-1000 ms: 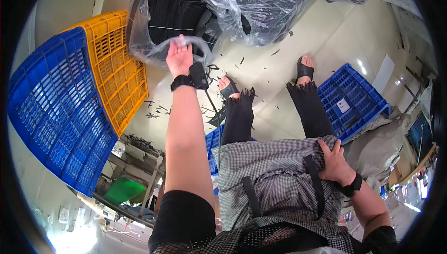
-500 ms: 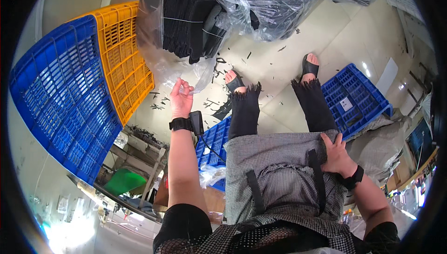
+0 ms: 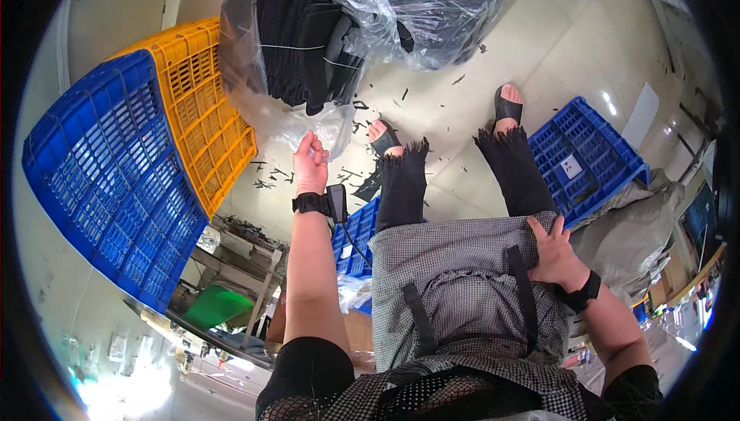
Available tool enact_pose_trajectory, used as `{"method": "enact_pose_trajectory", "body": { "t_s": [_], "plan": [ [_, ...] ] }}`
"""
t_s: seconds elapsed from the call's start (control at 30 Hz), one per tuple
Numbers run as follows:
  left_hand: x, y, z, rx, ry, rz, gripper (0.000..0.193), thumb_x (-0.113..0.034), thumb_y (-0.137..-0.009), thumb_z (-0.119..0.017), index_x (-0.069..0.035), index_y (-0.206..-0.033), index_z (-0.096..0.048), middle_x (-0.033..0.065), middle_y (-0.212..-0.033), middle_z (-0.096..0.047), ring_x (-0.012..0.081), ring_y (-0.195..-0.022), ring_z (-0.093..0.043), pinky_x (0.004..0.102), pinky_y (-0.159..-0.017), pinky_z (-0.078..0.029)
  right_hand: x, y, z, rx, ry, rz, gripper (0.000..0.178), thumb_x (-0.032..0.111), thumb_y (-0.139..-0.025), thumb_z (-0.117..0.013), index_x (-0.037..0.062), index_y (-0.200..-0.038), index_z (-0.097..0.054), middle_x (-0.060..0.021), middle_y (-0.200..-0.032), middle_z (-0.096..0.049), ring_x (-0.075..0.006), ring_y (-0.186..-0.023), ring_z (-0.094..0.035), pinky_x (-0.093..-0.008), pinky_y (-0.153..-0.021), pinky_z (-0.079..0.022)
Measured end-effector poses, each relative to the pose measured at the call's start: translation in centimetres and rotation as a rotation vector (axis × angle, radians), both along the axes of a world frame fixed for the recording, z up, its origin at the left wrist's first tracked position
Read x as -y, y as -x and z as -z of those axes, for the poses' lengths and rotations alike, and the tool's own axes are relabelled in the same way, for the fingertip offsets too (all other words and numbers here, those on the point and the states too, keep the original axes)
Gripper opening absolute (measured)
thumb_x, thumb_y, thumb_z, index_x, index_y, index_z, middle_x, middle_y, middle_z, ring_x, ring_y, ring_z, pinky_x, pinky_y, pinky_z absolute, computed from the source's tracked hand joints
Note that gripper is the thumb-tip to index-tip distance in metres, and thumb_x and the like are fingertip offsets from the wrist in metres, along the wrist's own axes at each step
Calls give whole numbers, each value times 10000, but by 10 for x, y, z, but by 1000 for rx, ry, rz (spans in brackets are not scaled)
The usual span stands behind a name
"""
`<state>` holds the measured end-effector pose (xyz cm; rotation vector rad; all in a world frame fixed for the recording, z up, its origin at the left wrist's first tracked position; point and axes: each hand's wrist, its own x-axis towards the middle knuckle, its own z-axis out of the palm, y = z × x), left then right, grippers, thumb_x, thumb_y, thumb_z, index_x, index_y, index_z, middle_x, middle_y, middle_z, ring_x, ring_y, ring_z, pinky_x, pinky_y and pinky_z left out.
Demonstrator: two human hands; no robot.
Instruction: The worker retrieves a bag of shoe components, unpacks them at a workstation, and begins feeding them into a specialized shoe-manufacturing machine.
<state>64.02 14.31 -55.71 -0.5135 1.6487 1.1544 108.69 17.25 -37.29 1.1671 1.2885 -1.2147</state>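
Observation:
My left hand (image 3: 310, 166) is stretched forward, its fingers curled closed at the loose lower edge of a clear plastic bag (image 3: 270, 118). Inside that bag stands a tied stack of black flat pieces (image 3: 297, 43), bound with thin white string. My right hand (image 3: 556, 257) lies with fingers spread on the grey checked apron (image 3: 462, 259) over my lap, near its front right corner. Nothing shows in that hand. Both wrists wear black straps, and a small dark device with a cable sits by the left one.
Blue (image 3: 100, 174) and yellow crates (image 3: 196, 89) stand at the left. Another blue crate (image 3: 590, 159) lies right of my feet, beside a grey sack (image 3: 628, 236). More filled plastic bags (image 3: 447, 12) lie at the far side. Black scraps (image 3: 370, 184) litter the floor.
My left hand has shifted a little to the right, its fingers still at the bag's edge. The right hand stays on the apron. The whole view has turned slightly.

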Motion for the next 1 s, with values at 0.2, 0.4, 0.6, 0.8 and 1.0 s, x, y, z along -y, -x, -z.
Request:
{"method": "enact_pose_trajectory", "body": {
  "t_s": [0.2, 0.4, 0.6, 0.8, 1.0],
  "plan": [
    [-3, -6, 5, -6, 36, 43, 92, -108, -842, -598, -61, -877, -527, -9, -656, -491, 55, -461, -354, 194, -477, -321, -5, -3, 2, 2, -12, 22, 1123, 309, -445, -846, 143, -1376, -240, -354, -1224, -205, -500, -1009, -406, -520, -819, -461],
    [-5, -13, 16, -26, 33, 170, 125, -148, -815, -630, -62, -839, -543, -20, -613, -477, 69, -428, -339, 224, -495, -349, -9, -5, 2, 3, 8, 42, 1110, 289, -451, -850, 140, -1373, -250, -351, -1228, -209, -497, -1006, -407, -510, -826, -461],
    [-12, -26, 21, -16, 79, 202, 134, -154, -832, -618, -60, -839, -523, -12, -616, -474, 63, -425, -313, 204, -475, -300, -13, -6, 5, 7, 28, 37, 1113, 292, -443, -853, 140, -1371, -257, -336, -1212, -225, -489, -998, -410, -504, -824, -465],
    [-12, -29, 25, -6, 84, 218, 126, -163, -828, -615, -58, -808, -547, -14, -597, -478, 72, -419, -339, 232, -469, -349, -13, -7, 6, 14, 77, 110, 1155, 309, -431, -853, 160, -1383, -217, -468, -1267, -146, -597, -1070, -351, -521, -937, -381],
    [-8, -27, 35, -153, 232, 423, 247, -195, -799, -652, -26, -947, -548, 57, -711, -533, 125, -534, -477, 279, -577, -436, -12, -10, 8, -29, -4, 5, 1121, 357, -455, -847, 109, -1373, -253, -348, -1201, -230, -493, -987, -418, -498, -833, -459]
  ]
}}
